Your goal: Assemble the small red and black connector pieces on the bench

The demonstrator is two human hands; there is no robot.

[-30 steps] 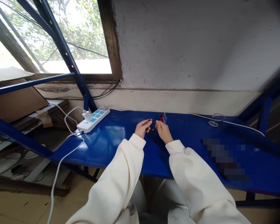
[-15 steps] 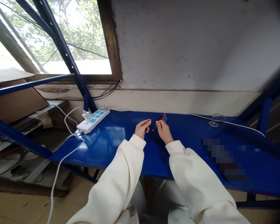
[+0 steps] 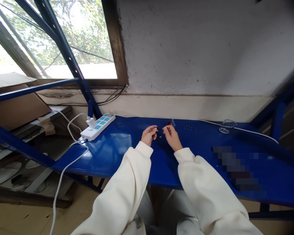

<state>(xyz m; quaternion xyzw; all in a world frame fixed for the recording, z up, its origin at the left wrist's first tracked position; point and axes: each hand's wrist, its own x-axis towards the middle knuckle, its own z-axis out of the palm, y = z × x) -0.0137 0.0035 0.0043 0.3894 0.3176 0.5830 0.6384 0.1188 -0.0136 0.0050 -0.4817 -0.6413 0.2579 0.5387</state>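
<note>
Holding a small dark part (image 3: 159, 128) between them, the left hand (image 3: 149, 134) and the right hand (image 3: 171, 137) meet just above the blue bench (image 3: 117, 147), toward its far edge. Each hand pinches one end of the part between thumb and fingertips, with the remaining fingers curled inward.

Risk, as judged from this grip: the part is tiny and held only at its ends, so a slight slackening of either pinch would likely let it drop. It might land on the bench, or go off the near edge to the floor, where it would be hard to find. A pull by the two hands in opposing directions might also bend or separate it.

The part appears thin, elongated and black, lying roughly level between the fingertips; its exact form is too small to tell.

Just beyond the right hand lies a red piece (image 3: 169, 122). Farther right, a row of small dark pieces (image 3: 188, 127) and a clear ring-shaped item (image 3: 224, 129) rest on the bench. A white power strip (image 3: 98, 125) lies well apart to the left — its white cable (image 3: 63, 169) hangs past the bench edge.
</note>
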